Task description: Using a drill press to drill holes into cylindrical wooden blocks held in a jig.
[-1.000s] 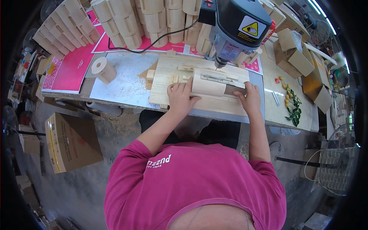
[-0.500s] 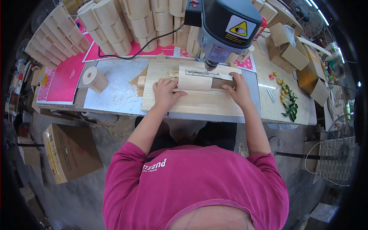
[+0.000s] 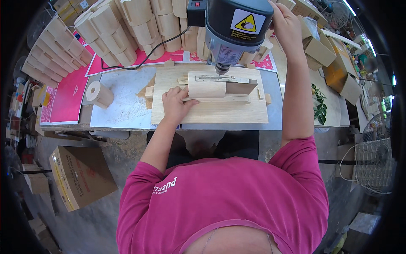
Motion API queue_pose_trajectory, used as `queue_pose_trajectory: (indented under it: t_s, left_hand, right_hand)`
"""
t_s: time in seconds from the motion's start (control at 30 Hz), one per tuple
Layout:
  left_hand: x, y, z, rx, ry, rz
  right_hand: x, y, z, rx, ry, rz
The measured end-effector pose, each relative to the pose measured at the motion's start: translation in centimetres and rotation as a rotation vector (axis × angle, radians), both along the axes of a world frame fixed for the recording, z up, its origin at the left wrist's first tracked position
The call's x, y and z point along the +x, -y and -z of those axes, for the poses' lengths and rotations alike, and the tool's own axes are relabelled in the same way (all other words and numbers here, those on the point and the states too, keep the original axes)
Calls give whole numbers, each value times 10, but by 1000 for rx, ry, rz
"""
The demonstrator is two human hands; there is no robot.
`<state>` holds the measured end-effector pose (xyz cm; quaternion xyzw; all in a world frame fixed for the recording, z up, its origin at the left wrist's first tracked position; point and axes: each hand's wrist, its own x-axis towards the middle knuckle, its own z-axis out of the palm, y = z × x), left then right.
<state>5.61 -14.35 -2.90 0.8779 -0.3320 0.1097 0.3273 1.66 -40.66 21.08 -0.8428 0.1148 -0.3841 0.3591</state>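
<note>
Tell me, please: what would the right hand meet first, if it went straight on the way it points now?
The right hand would probably meet the drill press's dark housing first, just to its left in the picture. Depth is unclear there, so they may already touch.

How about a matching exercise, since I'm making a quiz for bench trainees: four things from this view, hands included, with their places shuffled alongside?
1. Left hand
2. Right hand
3. Lone upright wooden cylinder
4. Leafy sprig

A. On the pale sheet, left of the wooden board
B. At the left end of the slotted wooden cylinder
C. On the benchtop, toward the right
D. At the right side of the drill press

Pairs: 1-B; 2-D; 3-A; 4-C
</note>
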Motion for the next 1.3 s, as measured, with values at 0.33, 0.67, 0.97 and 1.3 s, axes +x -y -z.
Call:
queue_pose_trajectory:
  t_s: [0.33,0.67,0.97,1.3]
  left_hand:
    - [3,-4,7,-39,47,26]
    - [2,0,2,-30,30,14]
    - [4,0,9,-12,-44,22]
    - [-16,39,4,-41,106,15]
  right_hand:
    - [-85,-55,51,-297,84,40]
    - [-71,-53,161,-223,338,-85]
    - [-79,-48,93,-361,340,-5]
    - [17,10,0,-468,35,236]
